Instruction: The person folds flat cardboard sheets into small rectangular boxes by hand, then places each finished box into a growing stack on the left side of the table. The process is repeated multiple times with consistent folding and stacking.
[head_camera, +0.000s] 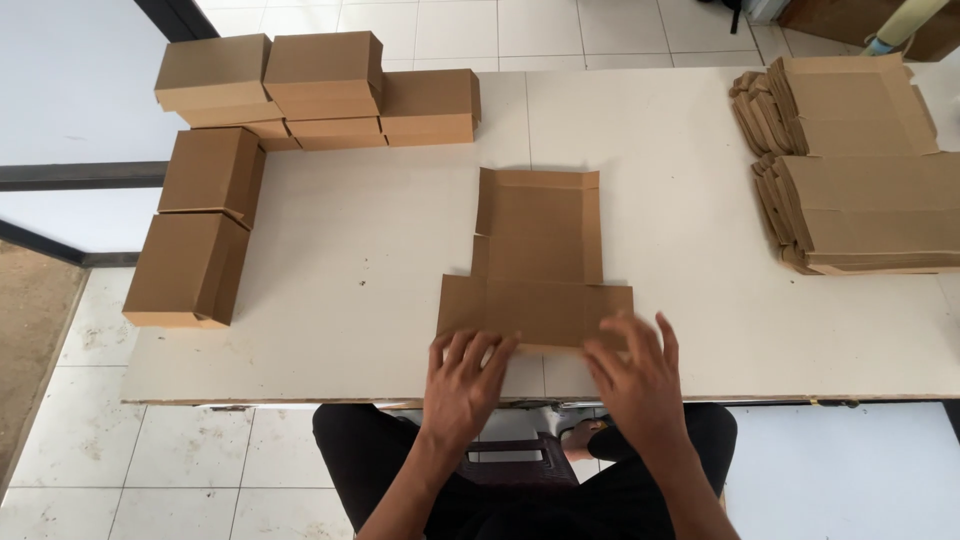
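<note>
A flat, unfolded brown cardboard box blank lies on the white table in front of me. My left hand rests palm down at the blank's near left edge, fingers spread on the cardboard. My right hand presses palm down on the near right flap, fingers apart. Neither hand grips anything; both touch the blank's nearest strip.
Several assembled brown boxes are stacked at the table's far left, with two more along the left edge. Two stacks of flat blanks sit at the far right. Tiled floor surrounds the table.
</note>
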